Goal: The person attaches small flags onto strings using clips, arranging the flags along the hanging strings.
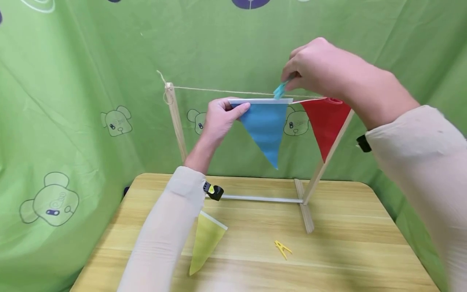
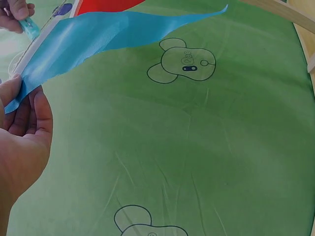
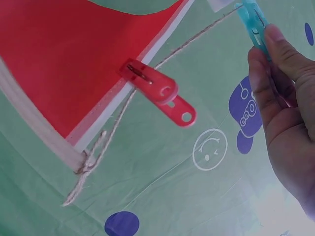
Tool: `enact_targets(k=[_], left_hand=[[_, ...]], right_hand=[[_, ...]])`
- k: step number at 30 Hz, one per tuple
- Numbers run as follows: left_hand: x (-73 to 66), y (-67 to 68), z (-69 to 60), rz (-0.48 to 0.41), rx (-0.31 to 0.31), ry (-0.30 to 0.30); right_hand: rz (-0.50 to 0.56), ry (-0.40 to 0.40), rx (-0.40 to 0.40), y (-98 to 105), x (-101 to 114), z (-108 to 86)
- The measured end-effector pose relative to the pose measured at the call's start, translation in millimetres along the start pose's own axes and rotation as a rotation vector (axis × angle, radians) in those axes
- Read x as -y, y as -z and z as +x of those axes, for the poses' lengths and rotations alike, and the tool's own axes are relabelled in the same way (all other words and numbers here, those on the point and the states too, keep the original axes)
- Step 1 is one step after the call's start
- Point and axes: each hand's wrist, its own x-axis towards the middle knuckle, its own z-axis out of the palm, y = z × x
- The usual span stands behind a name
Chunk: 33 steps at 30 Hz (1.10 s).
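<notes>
In the head view my left hand (image 1: 222, 117) pinches the upper left corner of a blue triangular pennant (image 1: 268, 125) with a white top edge, held just below a string (image 1: 219, 90). Between thumb and fingers of my right hand (image 1: 310, 65) is a light-blue clothespin (image 1: 279, 90), its tip at the string by the pennant's top edge. Whether it bites the cloth cannot be made out. To the right a red pennant (image 1: 326, 121) hangs from the string; the right wrist view shows a red clothespin (image 3: 152, 86) clipped on its white edge.
The string runs between two wooden posts (image 1: 176, 121), tied at the ends. A yellow pennant (image 1: 207, 239) and a yellow clothespin (image 1: 282, 249) lie on the wooden table (image 1: 346, 227). The stand's foot (image 1: 304, 211) and a pale crossbar (image 1: 262, 199) sit behind them. Green curtain surrounds the table.
</notes>
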Motion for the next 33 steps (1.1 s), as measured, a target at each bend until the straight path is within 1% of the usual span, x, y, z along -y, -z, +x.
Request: enact_targets(k=[7,16,23,29,33], left_hand=[[-0.1,-3.7,2.4,-0.001,-0.005,0.011],[-0.9,-8.7,6.6,-0.003,-0.003,0.018],[-1.9,-10.7,6.6,0.001,0.000,0.021],[-0.6,-12.7,6.9,-0.006,-0.008,0.023],[-1.0,-12.2,7.8,-0.005,-0.004,0.021]], right_hand=[[-0.004,0.014,0.050,-4.4,2.0,5.6],[-0.005,0.024,0.062,-8.5,-0.8,4.7],[-0.006,0.000,0.088,-7.6,1.9,5.9],[-0.008,0.011,0.088,-7.0,2.4,6.6],[-0.001,-0.011,0.101,-6.7,3.1,7.4]])
